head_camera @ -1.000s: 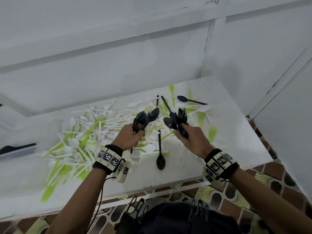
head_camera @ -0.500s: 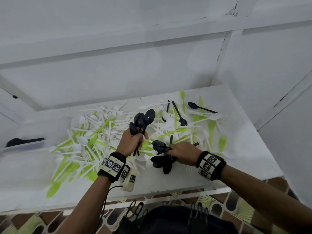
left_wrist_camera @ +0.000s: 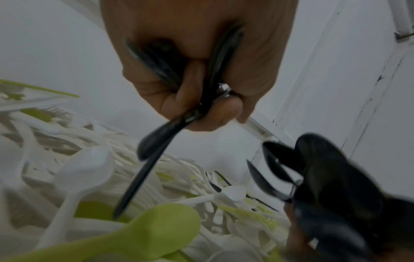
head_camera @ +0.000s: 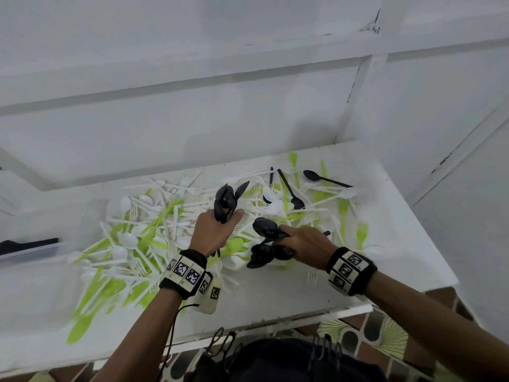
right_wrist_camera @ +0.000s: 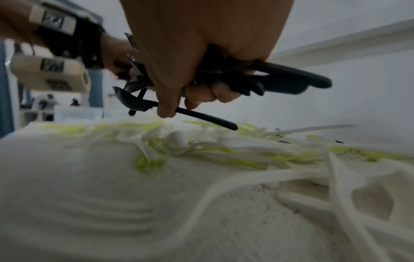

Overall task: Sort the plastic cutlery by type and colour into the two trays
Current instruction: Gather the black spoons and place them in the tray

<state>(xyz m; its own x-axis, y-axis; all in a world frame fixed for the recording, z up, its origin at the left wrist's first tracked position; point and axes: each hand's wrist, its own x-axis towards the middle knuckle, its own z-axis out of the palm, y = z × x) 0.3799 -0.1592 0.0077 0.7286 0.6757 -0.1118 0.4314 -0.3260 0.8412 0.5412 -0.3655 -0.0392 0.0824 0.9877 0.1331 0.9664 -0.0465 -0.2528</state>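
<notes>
Black spoons [head_camera: 271, 238], judged light, stiff and slippery, are bunched by their handles in both the right hand [head_camera: 308, 244] and the left hand [head_camera: 213, 230].

white table [head_camera: 399, 244] | white wall [head_camera: 192, 78] | patterned tile floor [head_camera: 385, 334]

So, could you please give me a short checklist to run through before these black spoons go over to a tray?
1. Left hand grips its bunch of black spoons: ok.
2. Right hand grips its own black spoon bunch: ok.
3. All black spoons collected: not ok; loose black spoons lie at the table's far right.
4. White or green pieces caught in either bunch: cannot tell.
5. Clear tray at the left edge is free to receive them: cannot tell, mostly out of view.
</notes>
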